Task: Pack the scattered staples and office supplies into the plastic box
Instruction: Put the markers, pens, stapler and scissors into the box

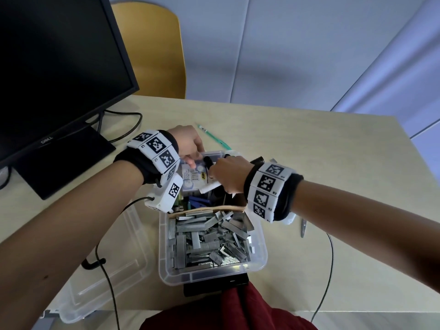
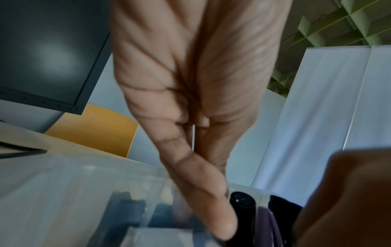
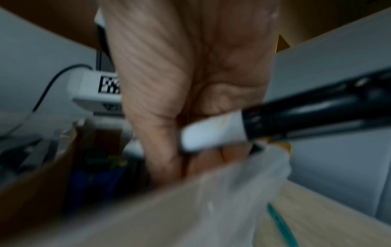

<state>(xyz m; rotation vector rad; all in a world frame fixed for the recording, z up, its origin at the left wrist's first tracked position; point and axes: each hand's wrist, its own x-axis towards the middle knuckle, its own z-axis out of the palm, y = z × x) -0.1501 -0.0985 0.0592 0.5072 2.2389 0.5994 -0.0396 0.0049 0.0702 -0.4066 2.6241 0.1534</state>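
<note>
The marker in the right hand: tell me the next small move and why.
Probably lower the marker into the far half of the plastic box and let go. The right hand already holds it over that section, while the left hand steadies a packet there; staples fill the near half.

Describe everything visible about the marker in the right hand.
The marker has a glossy black plastic cap or body and a white barrel end, best seen in the right wrist view. The right hand grips it around the white section, fingers curled under it. It lies tilted, its white end low over the far compartment of the clear plastic box, its black end raised toward the wrist. Motion blur hides any print. Whether it touches the box contents cannot be told.
</note>
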